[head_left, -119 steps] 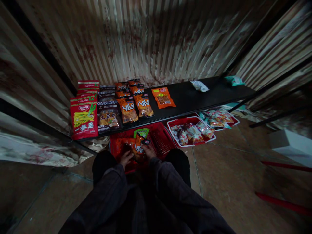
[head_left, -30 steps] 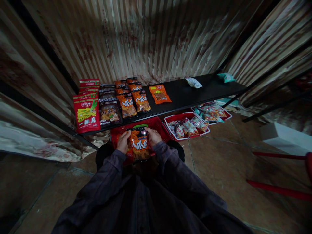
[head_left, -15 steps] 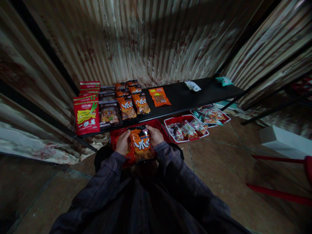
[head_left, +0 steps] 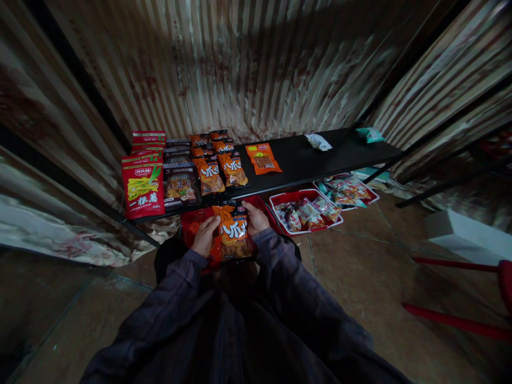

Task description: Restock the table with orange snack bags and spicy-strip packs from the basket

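Note:
An orange and black snack bag [head_left: 235, 234] is held upright between my two hands, above a red basket [head_left: 188, 224] in front of me. My left hand [head_left: 207, 234] is closed on the bag's left side, thumb across its front. My right hand [head_left: 257, 217] grips its upper right edge. Matching orange snack bags [head_left: 210, 177] stand in two rows on the black shelf [head_left: 296, 160] just beyond. Left of them are brown potato-chip bags [head_left: 180, 184] and red snack bags [head_left: 143, 186]. A flat orange packet [head_left: 263, 158] lies to their right.
Farther along the shelf lie a white packet [head_left: 318, 141] and a teal packet [head_left: 370, 134]. Below its front edge are a red-and-white basket [head_left: 294, 231] of small packets and another filled basket [head_left: 347, 192]. A white box [head_left: 468, 234] and red chair legs [head_left: 456, 320] stand at right.
My left hand has shifted slightly right and now overlaps more of the bag's front. Both hands still hold the snack bag; the shelf goods are unchanged.

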Demonstrator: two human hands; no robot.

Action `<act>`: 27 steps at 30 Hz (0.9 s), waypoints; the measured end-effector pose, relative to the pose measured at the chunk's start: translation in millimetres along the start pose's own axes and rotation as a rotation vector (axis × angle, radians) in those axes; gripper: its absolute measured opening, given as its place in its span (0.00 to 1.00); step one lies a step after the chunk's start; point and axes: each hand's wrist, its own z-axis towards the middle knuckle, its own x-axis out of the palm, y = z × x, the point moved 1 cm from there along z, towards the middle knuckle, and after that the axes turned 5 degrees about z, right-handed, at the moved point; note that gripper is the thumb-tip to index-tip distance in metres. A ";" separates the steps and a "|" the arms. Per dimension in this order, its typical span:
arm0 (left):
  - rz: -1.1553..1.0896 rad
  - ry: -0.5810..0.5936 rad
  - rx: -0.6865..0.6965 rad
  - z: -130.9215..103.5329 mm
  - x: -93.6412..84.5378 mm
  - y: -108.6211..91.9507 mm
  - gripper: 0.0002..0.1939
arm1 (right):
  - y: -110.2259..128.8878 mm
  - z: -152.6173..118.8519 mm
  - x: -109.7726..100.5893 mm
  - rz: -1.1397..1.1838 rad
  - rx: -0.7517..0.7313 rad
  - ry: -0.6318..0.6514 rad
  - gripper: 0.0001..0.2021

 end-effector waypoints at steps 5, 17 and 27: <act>-0.015 -0.006 -0.053 -0.9 -0.1 1.6 0.21 | -0.4 2.8 2.9 0.079 0.041 -0.056 0.05; 0.082 -0.076 -0.024 5.1 -1.9 2.4 0.23 | 2.5 -4.5 7.7 -0.016 0.044 -0.025 0.11; 0.109 -0.113 -0.031 4.1 5.7 -11.7 0.22 | 3.8 -9.0 8.3 -0.023 0.099 0.032 0.13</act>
